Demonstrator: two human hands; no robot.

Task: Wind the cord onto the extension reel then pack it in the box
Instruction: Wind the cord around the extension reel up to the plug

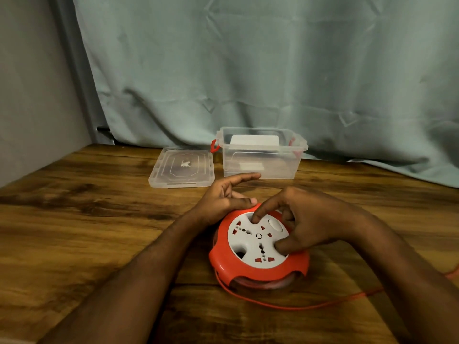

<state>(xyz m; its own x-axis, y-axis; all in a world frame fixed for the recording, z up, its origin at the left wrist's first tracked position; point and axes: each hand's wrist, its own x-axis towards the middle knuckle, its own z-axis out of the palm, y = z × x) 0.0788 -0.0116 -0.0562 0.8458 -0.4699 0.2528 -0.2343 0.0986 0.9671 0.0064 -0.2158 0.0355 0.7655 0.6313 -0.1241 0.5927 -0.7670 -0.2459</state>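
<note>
A round red extension reel (258, 268) with a white socket face lies flat on the wooden table (87, 232). My left hand (223, 199) rests on its far left rim, thumb on the red edge and index finger stretched out. My right hand (305, 222) sits on the white face, its index fingertip in a recess near the top and its thumb pressed on the right side. A thin red cord (298, 305) leaves the reel's front and runs off to the right. The clear plastic box (260, 155) with red latches stands open behind the reel.
The box's clear lid (182, 168) lies flat to the left of the box. A pale green curtain (248, 70) hangs along the back of the table. A grey wall (32, 95) closes the left side.
</note>
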